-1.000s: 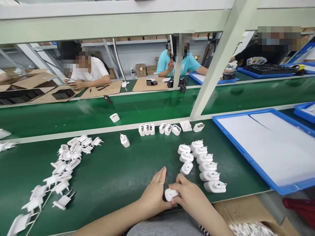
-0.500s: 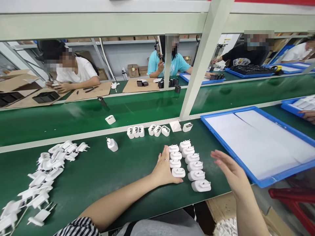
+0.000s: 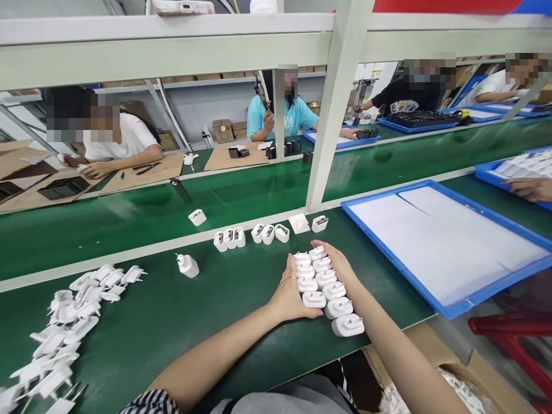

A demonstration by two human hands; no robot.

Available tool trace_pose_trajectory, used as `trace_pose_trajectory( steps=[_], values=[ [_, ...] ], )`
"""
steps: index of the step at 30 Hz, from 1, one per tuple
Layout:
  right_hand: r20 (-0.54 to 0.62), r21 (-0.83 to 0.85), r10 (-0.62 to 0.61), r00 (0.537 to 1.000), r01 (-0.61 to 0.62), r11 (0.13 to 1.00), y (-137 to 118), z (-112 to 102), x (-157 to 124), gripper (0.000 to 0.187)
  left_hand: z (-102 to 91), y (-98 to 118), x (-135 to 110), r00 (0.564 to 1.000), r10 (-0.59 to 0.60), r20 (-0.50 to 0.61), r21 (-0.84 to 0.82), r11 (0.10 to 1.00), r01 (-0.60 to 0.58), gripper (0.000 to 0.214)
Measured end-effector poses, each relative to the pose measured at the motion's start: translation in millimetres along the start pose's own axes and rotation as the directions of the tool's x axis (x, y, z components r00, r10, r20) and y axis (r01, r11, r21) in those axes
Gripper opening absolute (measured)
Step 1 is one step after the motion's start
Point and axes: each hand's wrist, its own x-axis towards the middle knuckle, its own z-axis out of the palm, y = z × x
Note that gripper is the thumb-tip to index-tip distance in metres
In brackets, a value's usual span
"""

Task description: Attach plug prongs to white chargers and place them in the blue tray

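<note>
Lower centre, left hand (image 3: 288, 296) and right hand (image 3: 341, 265), both flat and unclenched, touching opposite sides of the white charger adapters (image 3: 326, 278) (two neat columns), blue tray (image 3: 390, 257) at right.

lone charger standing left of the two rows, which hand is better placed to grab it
Left, probably. The left hand rests on that side of the charger rows, with bare mat between it and the lone charger; the right hand lies beyond the rows.

Chargers (image 3: 326, 286) sit in two rows before you on the surface (image 3: 215, 310).
The pile of plug parts (image 3: 69, 313) lies well to your left, the tray (image 3: 390, 253) to your right, and a row of caps (image 3: 252, 234) behind the chargers.
</note>
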Motion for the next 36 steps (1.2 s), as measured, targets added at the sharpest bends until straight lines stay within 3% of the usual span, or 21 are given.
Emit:
trace_pose_trajectory(
  steps=[9,13,19,23,29,32,36],
  values=[
    [-0.027,0.105,0.027,0.999,-0.024,0.994,11,-1,6,0.018,2.7,-4,11,1.000,-0.002,-0.019,-0.207,0.978,-0.002,0.122],
    [-0.036,0.148,0.035,0.999,-0.029,0.989,12,1,7,0.018,-0.5,-3,13,1.000,0.011,-0.002,-0.224,0.975,-0.011,0.120],
    [-0.065,0.192,-0.009,0.998,0.021,0.981,-10,-7,8,0.015,-6.1,19,25,0.998,0.063,-0.009,-0.177,0.982,-0.063,0.118],
    [-0.109,0.184,-0.085,0.990,0.104,0.977,-54,-44,22,0.016,3.4,59,65,0.989,0.144,-0.027,-0.174,0.974,-0.146,0.120],
    [-0.114,0.106,-0.141,0.983,0.153,0.982,-118,-128,67,0.016,57.3,116,165,0.970,0.228,-0.086,-0.197,0.950,-0.241,0.119],
    [-0.062,0.040,-0.137,0.989,0.140,0.989,-122,-153,95,0.021,82.1,120,203,0.979,0.168,-0.115,-0.137,0.973,-0.184,0.114],
    [-0.002,-0.044,-0.138,0.990,0.137,0.990,-99,-161,136,0.024,94.9,101,231,0.978,0.051,-0.203,-0.041,0.997,-0.061,0.107]
  ],
)
